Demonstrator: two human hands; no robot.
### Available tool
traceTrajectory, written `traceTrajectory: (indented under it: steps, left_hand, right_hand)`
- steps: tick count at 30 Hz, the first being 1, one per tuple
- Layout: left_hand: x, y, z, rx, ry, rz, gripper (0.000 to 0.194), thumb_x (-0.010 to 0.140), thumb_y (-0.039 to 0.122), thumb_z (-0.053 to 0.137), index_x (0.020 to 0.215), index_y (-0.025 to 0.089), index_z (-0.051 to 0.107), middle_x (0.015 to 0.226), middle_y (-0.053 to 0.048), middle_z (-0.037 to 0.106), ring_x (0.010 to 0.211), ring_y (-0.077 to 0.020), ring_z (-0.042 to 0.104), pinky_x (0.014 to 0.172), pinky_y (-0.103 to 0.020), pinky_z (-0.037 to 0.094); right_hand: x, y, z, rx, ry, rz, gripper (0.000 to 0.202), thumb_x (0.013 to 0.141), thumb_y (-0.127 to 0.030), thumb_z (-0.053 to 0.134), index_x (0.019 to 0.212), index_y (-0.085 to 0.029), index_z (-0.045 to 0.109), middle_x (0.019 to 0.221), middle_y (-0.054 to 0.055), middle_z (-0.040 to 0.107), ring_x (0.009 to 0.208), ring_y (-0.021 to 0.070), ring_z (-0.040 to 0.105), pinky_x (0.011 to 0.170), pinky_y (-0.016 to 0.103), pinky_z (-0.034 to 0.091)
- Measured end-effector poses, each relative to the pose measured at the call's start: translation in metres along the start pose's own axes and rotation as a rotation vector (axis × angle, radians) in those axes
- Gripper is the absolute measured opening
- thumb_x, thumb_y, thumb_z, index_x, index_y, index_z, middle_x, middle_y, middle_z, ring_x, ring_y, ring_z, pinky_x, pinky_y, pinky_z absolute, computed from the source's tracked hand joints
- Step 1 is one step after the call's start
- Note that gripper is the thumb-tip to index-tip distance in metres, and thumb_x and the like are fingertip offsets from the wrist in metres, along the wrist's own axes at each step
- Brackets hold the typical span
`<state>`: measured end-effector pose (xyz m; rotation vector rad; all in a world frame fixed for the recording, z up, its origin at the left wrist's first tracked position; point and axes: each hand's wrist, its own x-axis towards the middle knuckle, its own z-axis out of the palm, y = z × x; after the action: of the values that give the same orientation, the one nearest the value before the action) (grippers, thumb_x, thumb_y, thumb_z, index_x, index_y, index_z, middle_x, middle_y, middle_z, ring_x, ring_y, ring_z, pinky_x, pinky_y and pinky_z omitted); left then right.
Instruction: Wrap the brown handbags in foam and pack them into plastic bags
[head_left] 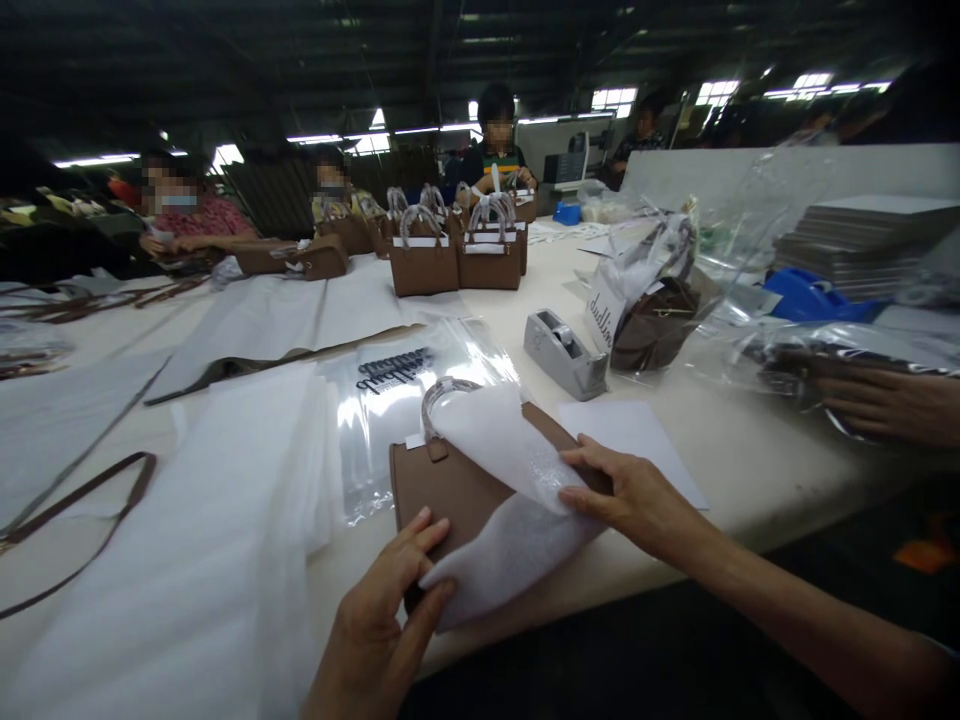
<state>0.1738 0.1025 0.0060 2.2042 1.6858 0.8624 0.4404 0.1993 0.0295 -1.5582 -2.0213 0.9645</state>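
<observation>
A brown handbag (450, 490) lies on its side near the table's front edge, its handles (442, 395) wrapped in clear film. A thin white foam sheet (517, 560) is folded around its right part and lower edge. At the bag's lower left corner, my left hand (382, 620) grips the foam sheet's edge between thumb and fingers, with its fingertips resting on the bag. My right hand (637, 495) closes on the foam and the bag's right side, thumb and forefinger on top; its other fingers are partly hidden. Just behind the bag lie clear printed plastic bags (375, 430).
White foam sheets (217, 560) are stacked at left, beside a brown strap (142, 480). A grey tape dispenser (566, 355) and a plastic-wrapped handbag (656, 325) stand at right. Another person's hand (885, 400) touches wrapped goods there. Finished-looking brown handbags (424, 268) stand farther back, near several people.
</observation>
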Motion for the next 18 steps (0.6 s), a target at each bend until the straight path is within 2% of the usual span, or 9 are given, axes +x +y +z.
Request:
traceTrajectory:
  steps: [2,3,6,8,10,13,18]
  left_hand:
    - [0.000,0.000,0.001,0.009,0.025,0.013,0.032,0.080,0.026,0.054,0.112,0.025,0.053,0.120,-0.002,0.057,0.115,-0.0178,0.049,0.093,-0.032,0.044]
    - [0.000,0.000,0.001,0.014,0.037,0.020,0.034,0.080,0.026,0.054,0.114,0.026,0.052,0.120,-0.002,0.057,0.114,-0.0177,0.049,0.093,-0.032,0.044]
    - [0.001,0.001,0.004,0.022,0.091,0.030,0.035,0.080,0.027,0.054,0.115,0.025,0.052,0.117,-0.003,0.059,0.112,-0.0178,0.051,0.091,-0.030,0.045]
    - [0.003,0.002,0.005,0.020,0.112,0.023,0.035,0.080,0.028,0.054,0.114,0.024,0.054,0.116,-0.003,0.059,0.110,-0.0180,0.052,0.090,-0.029,0.045]
    - [0.003,0.002,0.005,0.010,0.106,0.012,0.035,0.079,0.029,0.055,0.114,0.024,0.054,0.117,-0.004,0.059,0.110,-0.0184,0.052,0.090,-0.029,0.045]
    - [0.002,0.002,0.006,-0.019,0.092,-0.012,0.035,0.080,0.030,0.055,0.114,0.023,0.055,0.117,-0.005,0.059,0.111,-0.0196,0.052,0.090,-0.030,0.045]
    - [0.001,0.003,0.006,-0.031,0.080,-0.042,0.034,0.081,0.029,0.053,0.114,0.022,0.055,0.117,-0.005,0.059,0.112,-0.0195,0.051,0.091,-0.030,0.045]
  right_hand:
    - [-0.002,0.001,0.002,0.086,0.024,0.044,0.039,0.071,-0.040,0.060,0.106,-0.022,0.061,0.121,0.006,0.053,0.125,0.0239,0.033,0.101,0.033,0.024]
    - [-0.002,0.002,0.003,0.125,0.028,0.067,0.037,0.070,-0.040,0.061,0.102,-0.021,0.062,0.118,0.006,0.055,0.122,0.0243,0.038,0.100,0.033,0.027]
    - [0.003,0.002,0.000,0.232,-0.012,0.170,0.031,0.067,-0.040,0.063,0.087,-0.017,0.063,0.089,0.005,0.063,0.088,0.0202,0.057,0.076,0.028,0.041]
    - [0.009,0.001,-0.003,0.303,-0.071,0.274,0.029,0.065,-0.040,0.064,0.078,-0.015,0.059,0.067,0.001,0.058,0.063,0.0133,0.053,0.057,0.023,0.039]
    - [0.015,-0.002,-0.005,0.335,-0.137,0.352,0.029,0.062,-0.039,0.067,0.069,-0.015,0.052,0.055,-0.003,0.049,0.051,0.0084,0.044,0.048,0.020,0.032]
    - [0.019,-0.007,-0.008,0.298,-0.192,0.336,0.031,0.059,-0.036,0.068,0.063,-0.016,0.045,0.050,-0.005,0.041,0.047,0.0061,0.037,0.043,0.018,0.027]
    - [0.017,-0.012,-0.007,0.278,-0.143,0.288,0.027,0.063,-0.036,0.064,0.072,-0.015,0.050,0.058,-0.003,0.047,0.052,0.0076,0.040,0.045,0.019,0.029]
